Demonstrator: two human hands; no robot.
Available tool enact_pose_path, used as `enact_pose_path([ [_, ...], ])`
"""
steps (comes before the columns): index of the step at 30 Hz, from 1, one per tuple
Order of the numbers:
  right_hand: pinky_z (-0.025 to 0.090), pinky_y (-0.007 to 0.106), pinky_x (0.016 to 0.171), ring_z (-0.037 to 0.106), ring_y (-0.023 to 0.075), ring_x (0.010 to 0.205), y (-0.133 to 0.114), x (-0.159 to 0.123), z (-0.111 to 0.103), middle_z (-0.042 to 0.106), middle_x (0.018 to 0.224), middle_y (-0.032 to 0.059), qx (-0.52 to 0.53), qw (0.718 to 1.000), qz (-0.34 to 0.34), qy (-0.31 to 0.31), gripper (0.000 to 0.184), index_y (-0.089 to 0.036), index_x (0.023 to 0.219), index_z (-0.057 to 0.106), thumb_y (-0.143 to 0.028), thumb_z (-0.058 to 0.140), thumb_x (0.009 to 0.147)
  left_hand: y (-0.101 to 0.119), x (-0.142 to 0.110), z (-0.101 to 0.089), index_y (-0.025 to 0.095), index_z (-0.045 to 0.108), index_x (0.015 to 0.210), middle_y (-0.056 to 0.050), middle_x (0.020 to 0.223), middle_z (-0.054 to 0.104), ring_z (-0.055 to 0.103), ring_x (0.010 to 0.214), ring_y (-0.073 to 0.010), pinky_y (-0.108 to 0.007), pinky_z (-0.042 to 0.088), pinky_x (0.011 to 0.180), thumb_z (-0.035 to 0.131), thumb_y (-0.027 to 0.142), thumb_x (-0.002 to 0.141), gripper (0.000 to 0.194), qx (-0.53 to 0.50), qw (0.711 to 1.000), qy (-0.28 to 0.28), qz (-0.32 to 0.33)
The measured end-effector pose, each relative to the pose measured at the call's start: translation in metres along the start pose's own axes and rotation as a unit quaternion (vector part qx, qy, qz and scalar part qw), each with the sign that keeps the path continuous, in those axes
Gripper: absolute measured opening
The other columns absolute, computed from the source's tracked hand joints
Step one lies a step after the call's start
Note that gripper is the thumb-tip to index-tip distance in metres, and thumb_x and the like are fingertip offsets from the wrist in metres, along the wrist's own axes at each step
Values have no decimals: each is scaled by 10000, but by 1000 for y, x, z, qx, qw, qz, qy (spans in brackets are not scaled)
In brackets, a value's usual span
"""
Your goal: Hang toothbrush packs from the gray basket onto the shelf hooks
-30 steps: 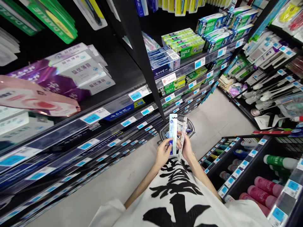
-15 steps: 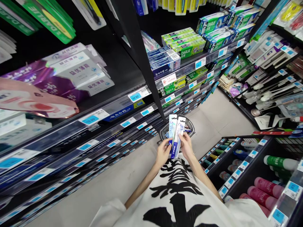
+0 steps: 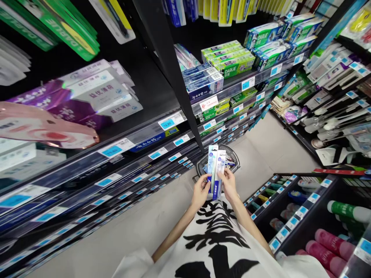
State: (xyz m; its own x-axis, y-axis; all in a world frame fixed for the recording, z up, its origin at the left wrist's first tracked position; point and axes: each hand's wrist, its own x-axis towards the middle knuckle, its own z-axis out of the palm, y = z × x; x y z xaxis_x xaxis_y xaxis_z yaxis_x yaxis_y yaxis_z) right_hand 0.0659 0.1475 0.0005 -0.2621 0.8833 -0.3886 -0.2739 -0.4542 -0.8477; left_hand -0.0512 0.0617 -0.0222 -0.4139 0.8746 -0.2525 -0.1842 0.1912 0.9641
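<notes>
Two packaged toothbrushes are held upright side by side in front of my chest. My left hand point(image 3: 201, 190) is closed on the lower edge of the left toothbrush pack point(image 3: 211, 157), which has a pale blue and green front. The right toothbrush pack point(image 3: 220, 164), white with a dark blue lower end, is pinched by my right hand point(image 3: 228, 184) and partly overlaps the other. Beyond the packs, a dark shopping basket point(image 3: 235, 154) stands low down with some packaged items in it, mostly hidden by the packs.
Shelves at the left hold purple-white toothpaste boxes point(image 3: 116, 98) and a pink pouch point(image 3: 46, 127). Green toothpaste boxes point(image 3: 236, 65) stand ahead. Pink bottles point(image 3: 326, 249) fill a low rack at the right. Pale floor point(image 3: 261, 148) runs between the shelves.
Both hands and the two packs sit slightly lower in view, and the packs are closer together and overlap more. The shelves have shifted slightly down and right.
</notes>
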Motion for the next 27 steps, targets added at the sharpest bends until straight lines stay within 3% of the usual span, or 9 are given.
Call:
enact_pose_path([
  [10, 558, 324, 824, 723, 225, 883, 9, 17, -15, 786, 987, 49, -41, 998, 9, -50, 399, -206, 1041, 692, -359, 883, 725, -6, 6, 15, 213, 556, 1141, -76, 1054, 676, 660, 1022, -209, -330, 524, 911, 746, 347, 839, 381, -39, 998, 57, 11],
  [15, 556, 309, 756, 725, 222, 812, 3, 20, -22, 790, 941, 50, -74, 996, -1, -51, 402, -199, 994, 688, -355, 904, 693, -3, 5, 19, 233, 488, 1240, -76, 1090, 685, 665, 1042, -210, -334, 518, 913, 730, 377, 877, 459, -56, 998, 33, 26],
  [18, 560, 309, 757, 727, 225, 832, 3, 20, -28, 790, 964, 58, -100, 992, 0, -79, 398, -200, 1017, 686, -389, 882, 727, 8, 12, 19, 230, 472, 1334, -91, 1126, 701, 677, 1076, -230, -356, 515, 941, 705, 392, 906, 513, -60, 997, 24, 43],
  [22, 567, 316, 765, 727, 228, 841, 6, 18, -29, 790, 988, 65, -107, 988, 12, -109, 403, -203, 1029, 681, -420, 866, 745, 33, 33, 11, 205, 527, 1352, -109, 1142, 723, 687, 1081, -243, -373, 505, 979, 719, 443, 888, 555, -67, 994, 54, 60],
  [27, 571, 330, 768, 734, 256, 872, 6, 14, -21, 791, 995, 83, -129, 981, 26, -140, 430, -191, 1017, 676, -453, 863, 732, 61, 61, -11, 209, 629, 1261, -104, 1143, 738, 693, 1000, -229, -299, 525, 791, 740, 509, 853, 518, -88, 992, 83, 20],
])
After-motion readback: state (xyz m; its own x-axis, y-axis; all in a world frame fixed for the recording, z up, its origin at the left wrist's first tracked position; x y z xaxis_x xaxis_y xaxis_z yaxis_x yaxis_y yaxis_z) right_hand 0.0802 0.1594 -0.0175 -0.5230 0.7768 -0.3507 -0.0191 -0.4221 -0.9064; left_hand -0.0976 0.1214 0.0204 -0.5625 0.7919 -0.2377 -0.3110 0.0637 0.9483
